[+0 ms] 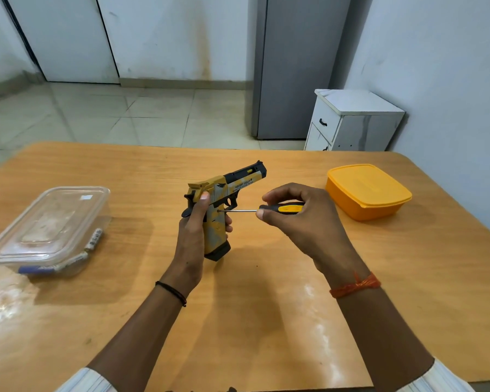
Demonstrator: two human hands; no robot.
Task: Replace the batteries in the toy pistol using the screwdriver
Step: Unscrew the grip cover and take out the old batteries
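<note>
A yellow, grey and black toy pistol stands upright above the table's middle, its barrel pointing up and to the right. My left hand grips its handle from the left, thumb up along the rear. My right hand pinches the black and yellow handle of a screwdriver. The thin metal shaft runs leftward and its tip touches the upper part of the pistol's grip.
A clear lidded plastic container with batteries inside sits on the wooden table at the left. An orange lidded box sits at the right. A white cabinet and a grey refrigerator stand beyond the far edge.
</note>
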